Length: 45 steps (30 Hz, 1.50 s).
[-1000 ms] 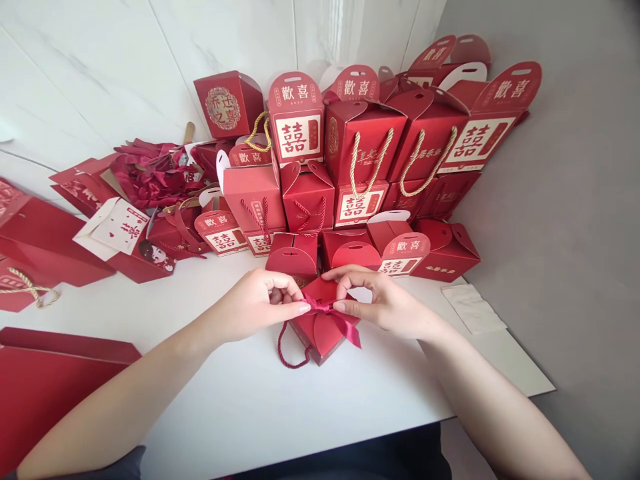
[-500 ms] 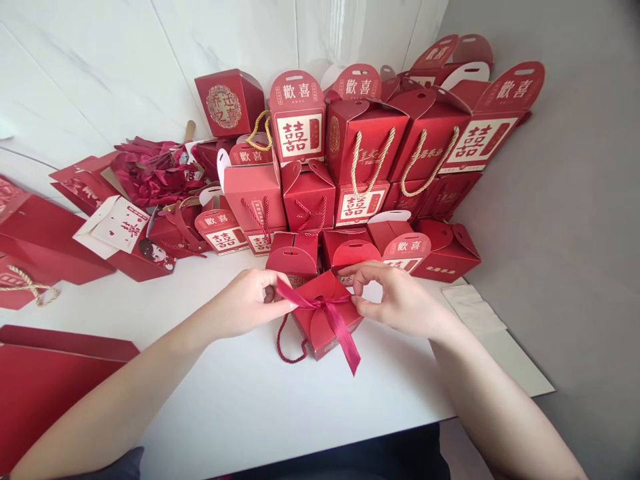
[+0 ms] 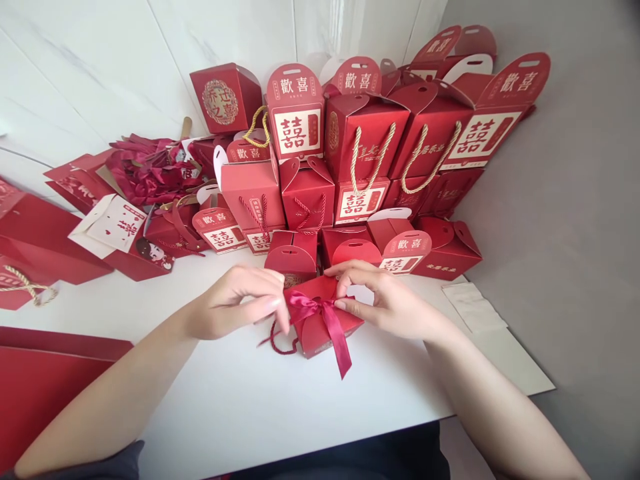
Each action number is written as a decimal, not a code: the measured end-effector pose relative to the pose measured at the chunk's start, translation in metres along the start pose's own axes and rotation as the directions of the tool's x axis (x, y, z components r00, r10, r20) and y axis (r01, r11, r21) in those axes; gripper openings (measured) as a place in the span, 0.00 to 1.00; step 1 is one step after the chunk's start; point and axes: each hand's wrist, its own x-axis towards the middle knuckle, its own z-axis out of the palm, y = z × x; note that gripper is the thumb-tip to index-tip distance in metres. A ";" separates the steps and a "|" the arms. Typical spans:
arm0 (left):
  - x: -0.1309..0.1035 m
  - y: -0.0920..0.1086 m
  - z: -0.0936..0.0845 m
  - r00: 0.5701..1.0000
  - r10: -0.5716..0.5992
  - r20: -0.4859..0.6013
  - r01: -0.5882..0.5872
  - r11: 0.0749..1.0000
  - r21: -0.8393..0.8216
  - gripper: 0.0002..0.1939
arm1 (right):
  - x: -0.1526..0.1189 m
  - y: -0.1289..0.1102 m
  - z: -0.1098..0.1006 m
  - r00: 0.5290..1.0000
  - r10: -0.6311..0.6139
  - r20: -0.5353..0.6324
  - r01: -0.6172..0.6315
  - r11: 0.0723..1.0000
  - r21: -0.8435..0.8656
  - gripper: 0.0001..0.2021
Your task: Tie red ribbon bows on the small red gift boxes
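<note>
A small red gift box (image 3: 316,341) stands on the white table in front of me, its top flaps folded together. Across its top runs a magenta satin ribbon (image 3: 338,340), knotted in the middle, with one broad tail hanging down the front. My right hand (image 3: 387,297) pinches the ribbon just right of the knot, thumb against forefinger. At the box's left side, my left hand (image 3: 235,303) hovers with fingers apart and nothing visible in them. Under it, a ribbon end sticks out past the box, slightly blurred. A dark red cord handle (image 3: 284,351) lies beside the box.
Several red boxes, some with cord handles (image 3: 430,167), are stacked against the wall behind. A pile of magenta ribbons (image 3: 150,170) lies back left. Red bags (image 3: 55,240) stand at the left, and pale paper sheets (image 3: 475,307) lie at the right.
My left hand has let go of the ribbon and moved slightly left with its fingers opening. The left ribbon end has dropped. My right hand has shifted a little left, towards the knot.
</note>
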 end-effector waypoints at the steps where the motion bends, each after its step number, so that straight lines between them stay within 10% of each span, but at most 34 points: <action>1: 0.001 -0.001 0.001 0.999 -0.024 -0.038 0.028 0.994 0.109 0.15 | 0.000 0.000 0.001 1.000 -0.001 -0.001 0.001 1.000 0.003 0.03; 15: -0.001 -0.017 0.000 0.972 0.235 0.020 -0.199 0.774 0.601 0.16 | 0.002 0.004 0.003 0.999 0.037 -0.018 -0.036 0.999 0.041 0.06; 33: 0.005 -0.021 0.017 0.955 0.295 0.032 -0.160 0.423 0.892 0.09 | 0.003 0.004 0.005 0.999 0.025 -0.040 -0.019 0.991 0.129 0.07; 40: 0.007 -0.013 0.019 0.994 0.062 -0.086 -0.008 0.849 0.528 0.09 | 0.004 0.006 0.004 0.999 0.035 -0.003 -0.034 0.987 0.157 0.12; 45: 0.011 -0.019 0.027 0.982 -0.088 -0.168 0.136 0.944 0.301 0.15 | 0.004 0.008 0.004 0.999 0.038 0.029 -0.042 0.990 0.135 0.16</action>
